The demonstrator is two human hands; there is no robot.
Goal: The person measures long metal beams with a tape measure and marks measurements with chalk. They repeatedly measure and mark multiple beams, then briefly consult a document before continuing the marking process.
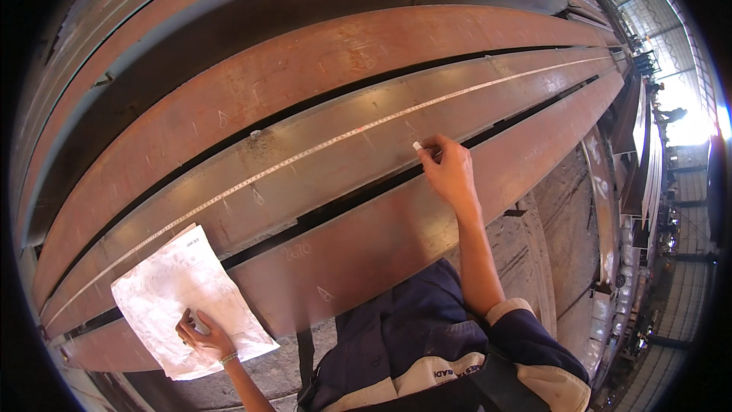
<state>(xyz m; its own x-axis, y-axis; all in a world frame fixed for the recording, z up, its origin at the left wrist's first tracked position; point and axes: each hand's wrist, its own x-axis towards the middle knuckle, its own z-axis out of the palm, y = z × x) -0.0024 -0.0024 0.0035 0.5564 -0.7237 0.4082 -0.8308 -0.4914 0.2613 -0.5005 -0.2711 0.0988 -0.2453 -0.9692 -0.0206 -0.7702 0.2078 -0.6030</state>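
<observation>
My right hand point(447, 166) pinches a short white stick of chalk point(417, 146) just above the middle steel beam point(335, 172). Along that beam runs a measuring tape point(293, 159), stretched out nearly its whole length. Chalk marks dot the steel below the tape. At the lower left, my left hand point(204, 338) rests on creased white paper sheets point(152, 290) that lie across the beams. Its fingers curl round a small pale object that I cannot make out.
The nearest beam point(366, 255) bears chalk writing, and dark gaps part it from its neighbours. A rust-brown beam point(305, 69) and more steel sections lie beyond. To the right are stacked metal plates point(644, 152) and a brightly lit hall.
</observation>
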